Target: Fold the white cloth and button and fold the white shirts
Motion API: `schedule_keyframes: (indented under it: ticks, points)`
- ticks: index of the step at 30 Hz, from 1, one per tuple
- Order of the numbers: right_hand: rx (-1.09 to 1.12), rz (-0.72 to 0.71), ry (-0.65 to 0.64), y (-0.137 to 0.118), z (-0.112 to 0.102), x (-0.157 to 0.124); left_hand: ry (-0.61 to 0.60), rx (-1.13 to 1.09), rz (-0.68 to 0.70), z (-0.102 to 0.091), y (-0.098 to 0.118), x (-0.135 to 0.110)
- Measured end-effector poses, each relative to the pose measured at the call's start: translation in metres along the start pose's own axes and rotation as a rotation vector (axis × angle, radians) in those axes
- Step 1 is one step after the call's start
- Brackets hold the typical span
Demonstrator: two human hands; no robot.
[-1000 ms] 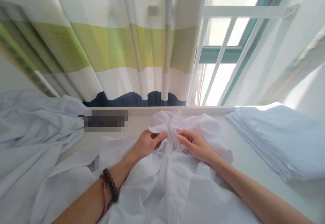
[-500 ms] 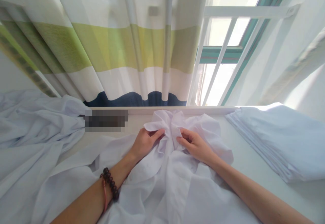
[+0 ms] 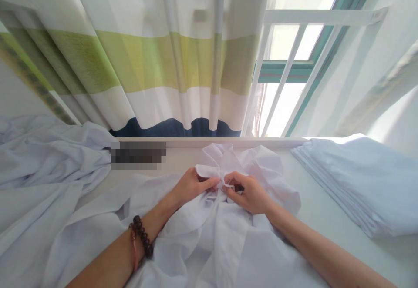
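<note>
A white shirt [image 3: 225,244] lies crumpled on the white surface in front of me, its collar end bunched up at the far side. My left hand [image 3: 193,185] pinches the fabric just left of the front opening, thumb on top. On the other side my right hand [image 3: 248,192] grips the opposite edge between thumb and curled fingers. Both sets of fingertips almost meet over the placket near the collar. Whether a button sits between them is hidden by the fingers and folds.
To the right lies a stack of folded white garments [image 3: 359,183]. A heap of rumpled white clothes [image 3: 48,162] fills the left, beside a dark pixelated item [image 3: 137,152]. Beyond the raised far edge hang a striped curtain [image 3: 146,61] and white railings [image 3: 287,68].
My hands have come closer together and slightly toward me, bringing the two edges of the shirt's opening together. My right hand's fingers are more curled.
</note>
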State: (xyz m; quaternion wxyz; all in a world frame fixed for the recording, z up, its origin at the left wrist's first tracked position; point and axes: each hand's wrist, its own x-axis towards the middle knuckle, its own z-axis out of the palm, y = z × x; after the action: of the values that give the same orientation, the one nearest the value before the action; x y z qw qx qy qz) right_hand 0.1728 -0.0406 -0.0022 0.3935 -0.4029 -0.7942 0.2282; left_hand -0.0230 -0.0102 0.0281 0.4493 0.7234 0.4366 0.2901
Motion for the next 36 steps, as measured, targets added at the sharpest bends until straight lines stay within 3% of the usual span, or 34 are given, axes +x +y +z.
schedule_keyframes:
  ticks: [6, 14, 22, 30, 36]
  points:
    - [-0.087, -0.122, 0.101, 0.0032, 0.0017, -0.0027, -0.025, -0.056, 0.037, 0.0, -0.0047, 0.0011]
    - [0.008, -0.069, 0.074, 0.003, -0.0013, -0.0008, -0.073, -0.174, 0.038, -0.0016, -0.007, 0.0015]
    - [-0.092, -0.172, 0.111, 0.0052, 0.0035, -0.0069, 0.054, 0.058, 0.082, 0.0061, -0.01, 0.0026]
    - [-0.147, 0.045, 0.042, 0.0026, 0.006, -0.0024, -0.044, -0.154, 0.1, 0.0008, -0.0072, -0.0001]
    - [-0.065, 0.041, 0.01, 0.0024, 0.0017, -0.0021, -0.003, -0.025, 0.09, 0.0013, -0.0086, -0.0002]
